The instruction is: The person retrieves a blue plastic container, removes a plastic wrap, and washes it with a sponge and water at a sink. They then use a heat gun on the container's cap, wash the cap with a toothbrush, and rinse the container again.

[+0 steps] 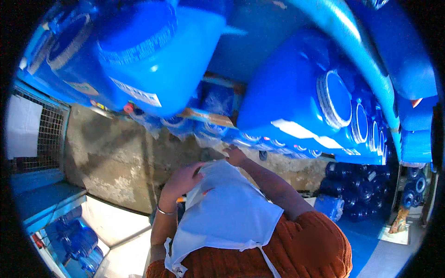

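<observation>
Several blue containers (287, 92) sit beyond the right hand (235, 155).

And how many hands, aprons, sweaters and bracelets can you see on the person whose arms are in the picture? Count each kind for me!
Hands: 2, the left hand and the right hand
Aprons: 1, a white apron
Sweaters: 1, a rust-coloured sweater
Bracelets: 1, a thin bracelet on the left wrist
Total: 5
</observation>
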Demonstrator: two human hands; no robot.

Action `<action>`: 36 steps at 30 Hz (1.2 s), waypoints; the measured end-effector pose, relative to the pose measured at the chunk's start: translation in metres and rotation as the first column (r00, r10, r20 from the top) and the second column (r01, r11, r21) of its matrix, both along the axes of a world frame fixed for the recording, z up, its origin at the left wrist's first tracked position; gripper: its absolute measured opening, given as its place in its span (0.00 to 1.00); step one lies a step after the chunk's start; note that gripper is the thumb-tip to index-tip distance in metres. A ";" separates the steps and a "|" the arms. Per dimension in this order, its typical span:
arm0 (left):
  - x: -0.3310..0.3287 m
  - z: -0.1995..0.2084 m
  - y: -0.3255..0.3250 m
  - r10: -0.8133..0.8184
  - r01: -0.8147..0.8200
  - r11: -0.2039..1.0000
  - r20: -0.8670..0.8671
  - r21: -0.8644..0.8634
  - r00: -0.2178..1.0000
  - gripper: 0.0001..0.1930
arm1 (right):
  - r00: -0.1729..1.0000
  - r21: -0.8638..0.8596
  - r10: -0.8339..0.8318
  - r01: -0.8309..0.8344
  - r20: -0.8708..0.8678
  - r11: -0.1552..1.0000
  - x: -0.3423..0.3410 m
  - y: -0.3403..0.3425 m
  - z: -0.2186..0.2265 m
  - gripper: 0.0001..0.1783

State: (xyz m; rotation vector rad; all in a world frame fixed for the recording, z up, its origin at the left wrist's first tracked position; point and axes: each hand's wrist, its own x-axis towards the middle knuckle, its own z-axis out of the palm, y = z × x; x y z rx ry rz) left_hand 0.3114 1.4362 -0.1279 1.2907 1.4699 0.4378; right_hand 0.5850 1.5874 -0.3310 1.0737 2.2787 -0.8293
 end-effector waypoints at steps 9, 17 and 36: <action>0.043 -0.046 -0.045 0.041 -0.036 0.988 -0.027 0.150 0.999 0.21 | 0.981 0.480 -0.136 0.186 -0.137 0.857 0.050 -0.004 -0.015 0.38; 0.074 -0.100 -0.018 0.176 -0.164 0.974 -0.063 0.153 0.982 0.20 | 0.966 0.646 -0.234 0.249 -0.111 0.721 0.083 0.102 -0.059 0.30; 0.098 -0.214 -0.054 0.317 -0.316 0.948 -0.107 0.026 0.942 0.20 | 0.713 0.513 -0.548 0.698 -0.437 0.499 0.131 0.204 -0.137 0.23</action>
